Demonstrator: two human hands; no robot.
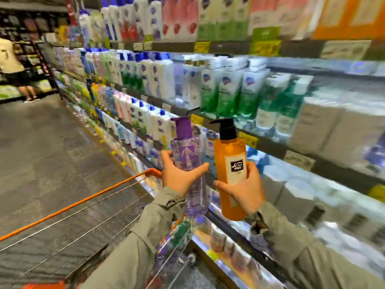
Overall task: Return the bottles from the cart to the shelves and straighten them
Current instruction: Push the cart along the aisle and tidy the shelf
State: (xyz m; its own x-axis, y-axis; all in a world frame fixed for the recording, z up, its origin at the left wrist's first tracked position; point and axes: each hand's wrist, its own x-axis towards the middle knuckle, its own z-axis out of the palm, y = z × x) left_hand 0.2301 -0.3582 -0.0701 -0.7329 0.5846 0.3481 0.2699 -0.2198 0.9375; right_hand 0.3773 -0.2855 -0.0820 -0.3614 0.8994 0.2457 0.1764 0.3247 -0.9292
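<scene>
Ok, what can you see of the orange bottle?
The orange bottle looks like translucent plastic full of amber liquid, topped by a black pump whose spout points left. A white label with a black logo faces the camera. It is nearly upright in front of the shelves, and the right hand grips its lower half.

One purple pump bottle [185, 155], one orange pump bottle [230, 174], one orange-rimmed cart [83, 202], one distant shopper [12, 59]
</scene>
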